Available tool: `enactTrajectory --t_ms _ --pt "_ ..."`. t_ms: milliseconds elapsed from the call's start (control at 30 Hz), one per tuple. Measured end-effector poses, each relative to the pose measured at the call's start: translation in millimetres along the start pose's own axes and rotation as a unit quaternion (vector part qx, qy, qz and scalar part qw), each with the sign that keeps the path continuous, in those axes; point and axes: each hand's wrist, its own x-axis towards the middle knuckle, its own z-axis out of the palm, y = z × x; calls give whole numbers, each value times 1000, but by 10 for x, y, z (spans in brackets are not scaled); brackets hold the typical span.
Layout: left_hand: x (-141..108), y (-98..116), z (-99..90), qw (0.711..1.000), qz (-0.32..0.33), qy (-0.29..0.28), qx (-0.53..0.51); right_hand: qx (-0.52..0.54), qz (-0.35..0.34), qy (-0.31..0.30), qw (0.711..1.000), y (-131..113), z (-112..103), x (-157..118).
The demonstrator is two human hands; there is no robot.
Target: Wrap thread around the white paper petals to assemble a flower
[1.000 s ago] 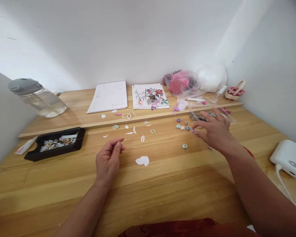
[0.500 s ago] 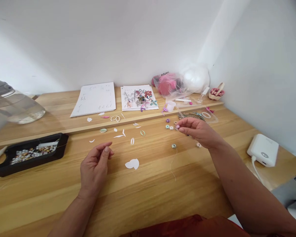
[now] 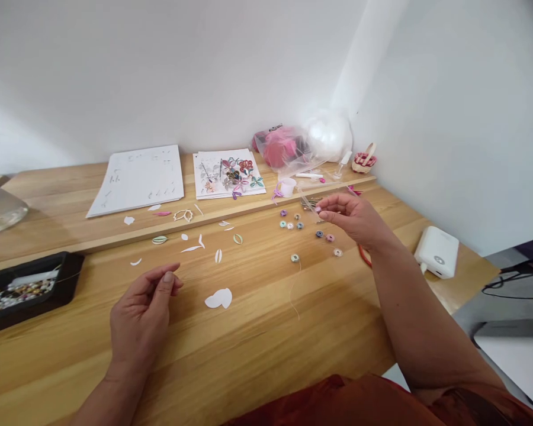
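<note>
- The lilac bobbin [image 3: 318,209] is raised above the table, pinched between the right hand's [image 3: 354,218] thumb and fingertips, which are closed on it.
- Just behind, a clear box [image 3: 305,199] with thin metal pieces [image 3: 311,205] is largely blocked by that hand.
- Loose bobbins [image 3: 290,225] lie nearby; a pale one [image 3: 295,258] trails thread.
- The left hand [image 3: 143,310], well apart, has its thumb against curled fingers; I cannot tell whether it holds anything.
- White paper pieces [image 3: 219,298] lie between the hands.
- Farther back, a clear bag [image 3: 305,164] contains pink material [image 3: 281,148].
- A black tray [image 3: 71,284], cut off at far left, has mixed beads [image 3: 22,294].
</note>
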Motion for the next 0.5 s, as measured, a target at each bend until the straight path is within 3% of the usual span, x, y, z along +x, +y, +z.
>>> enactTrajectory --t_ms 200,500 --pt "-16 17 5 1000 -7 0 -6 -170 -4 27 985 20 1 6" --pt "-52 112 24 1000 25 -4 -10 -56 -23 -75 995 -14 165 -10"
